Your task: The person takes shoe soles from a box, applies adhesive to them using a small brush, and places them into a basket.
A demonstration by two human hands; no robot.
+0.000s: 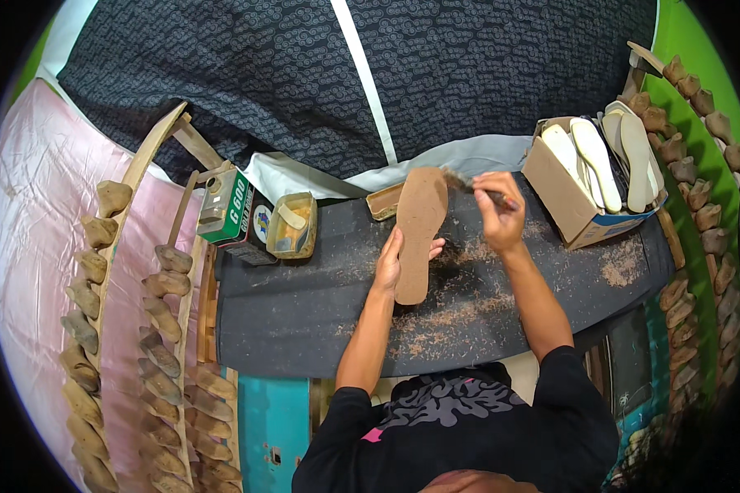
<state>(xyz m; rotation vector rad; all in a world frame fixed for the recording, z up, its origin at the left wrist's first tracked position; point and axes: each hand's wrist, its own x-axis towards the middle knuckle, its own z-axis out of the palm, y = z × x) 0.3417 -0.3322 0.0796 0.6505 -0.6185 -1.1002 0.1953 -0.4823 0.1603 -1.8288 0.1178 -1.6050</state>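
My left hand (390, 259) grips a brown shoe insole (420, 234) by its narrow middle, with fingertips showing past its right edge. The insole is held up over the table, wide forefoot end away from me and heel end towards me. In my right hand (500, 215) is a slim brush-like tool (460, 180) with a dark handle, held between closed fingers. Its greyish tip reaches the right edge of the insole's forefoot; whether it touches, I cannot tell. Brown shavings (452, 316) lie scattered on the table beneath both hands.
A dark cloth covers the table (296, 329). Towards the back left stand a green and white can (226, 209) and a yellowish tub (293, 234); a small tray (384, 203) sits behind the insole. Pale insoles fill a cardboard box (561, 193) at right. Racks of wooden shoe lasts (82, 361) flank the table.
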